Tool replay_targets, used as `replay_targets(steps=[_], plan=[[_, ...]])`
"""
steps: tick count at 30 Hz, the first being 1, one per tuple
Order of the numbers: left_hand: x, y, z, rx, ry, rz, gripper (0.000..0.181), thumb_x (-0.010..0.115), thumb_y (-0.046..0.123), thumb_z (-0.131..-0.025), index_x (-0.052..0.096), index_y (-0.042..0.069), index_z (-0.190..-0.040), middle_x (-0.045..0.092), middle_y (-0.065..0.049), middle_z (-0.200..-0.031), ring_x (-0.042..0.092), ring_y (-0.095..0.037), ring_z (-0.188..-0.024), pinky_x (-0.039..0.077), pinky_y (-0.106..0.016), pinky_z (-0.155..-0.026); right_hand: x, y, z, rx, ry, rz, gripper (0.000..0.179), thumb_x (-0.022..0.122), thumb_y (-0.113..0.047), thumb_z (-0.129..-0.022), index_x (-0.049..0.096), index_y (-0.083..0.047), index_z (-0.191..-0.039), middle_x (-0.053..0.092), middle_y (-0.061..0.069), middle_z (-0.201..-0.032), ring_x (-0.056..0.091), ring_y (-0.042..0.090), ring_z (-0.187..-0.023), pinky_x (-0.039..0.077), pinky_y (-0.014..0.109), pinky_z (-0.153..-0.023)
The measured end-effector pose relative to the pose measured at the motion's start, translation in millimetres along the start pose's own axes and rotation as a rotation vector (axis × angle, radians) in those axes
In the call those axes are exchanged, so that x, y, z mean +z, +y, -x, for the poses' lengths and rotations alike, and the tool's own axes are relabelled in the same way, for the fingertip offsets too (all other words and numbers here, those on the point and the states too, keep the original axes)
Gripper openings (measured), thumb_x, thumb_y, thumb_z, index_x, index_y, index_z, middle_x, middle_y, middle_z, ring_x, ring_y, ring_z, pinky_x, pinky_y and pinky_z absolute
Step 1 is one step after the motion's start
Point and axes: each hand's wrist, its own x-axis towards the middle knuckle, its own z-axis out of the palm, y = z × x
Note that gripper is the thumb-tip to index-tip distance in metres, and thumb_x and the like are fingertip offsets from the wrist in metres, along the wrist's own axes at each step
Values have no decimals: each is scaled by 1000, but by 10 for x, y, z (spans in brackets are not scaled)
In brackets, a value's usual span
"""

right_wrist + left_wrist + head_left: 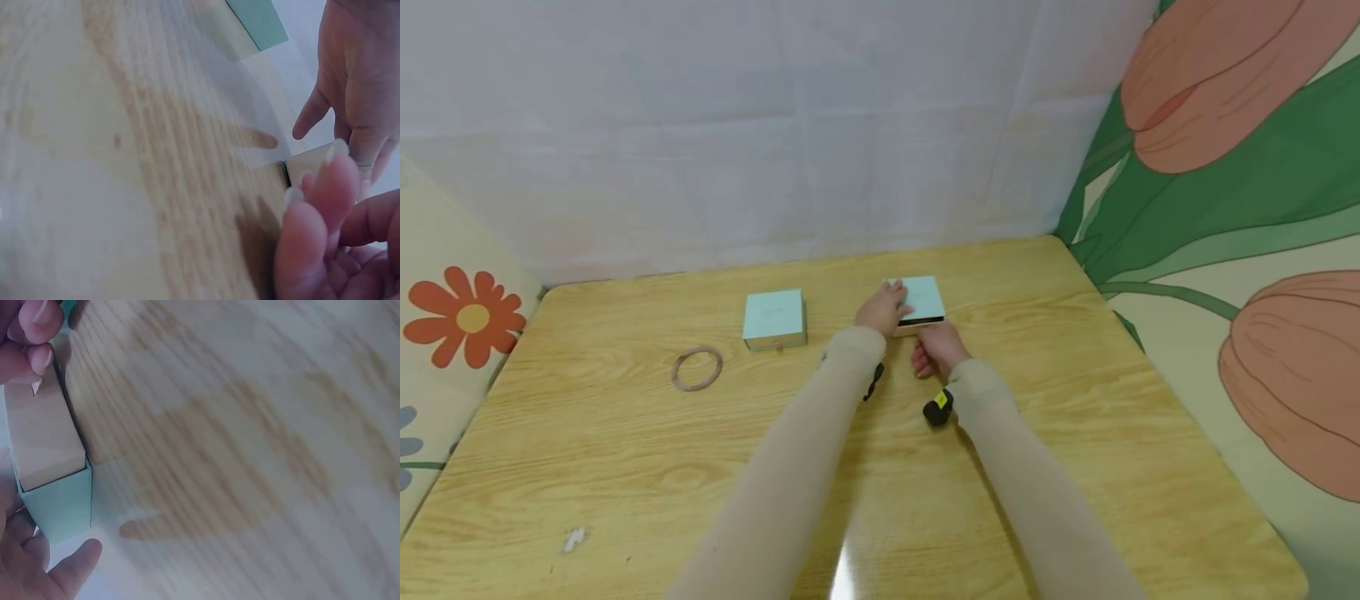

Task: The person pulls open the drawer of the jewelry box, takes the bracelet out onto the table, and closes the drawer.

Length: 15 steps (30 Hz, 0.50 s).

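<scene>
A mint-green drawer box [922,297] lies near the far side of the table, its cream drawer [45,428] showing at the front and a dark gap between lid and drawer edge. My left hand [882,310] holds the box's left part, thumb over the top and fingers along the side [59,506]; one finger sticks out beside it. At the drawer's front, my right hand [940,346] pinches a small pinkish pull tab [36,387] with fingers curled. The fingertips cover most of that tab.
To the left stands a second mint drawer box [773,317], closed, with a small tab in front. A brownish ring [697,368] lies left of it on the wooden table [647,467]. White cloth [737,150] hangs behind; a flower-printed backdrop [1240,208] borders the right.
</scene>
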Motion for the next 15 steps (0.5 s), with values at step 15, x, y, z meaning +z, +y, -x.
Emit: replay_targets(steps=[15], plan=[[-42, 35, 29, -31, -29, 45, 56, 47, 31, -101, 35, 10, -151, 21, -5, -159, 13, -22, -147, 22, -35, -116, -7, 72, 66, -26, 1, 41, 32, 37, -13, -102, 53, 1, -79, 54, 5, -52, 52, 12, -39, 48, 26, -37]])
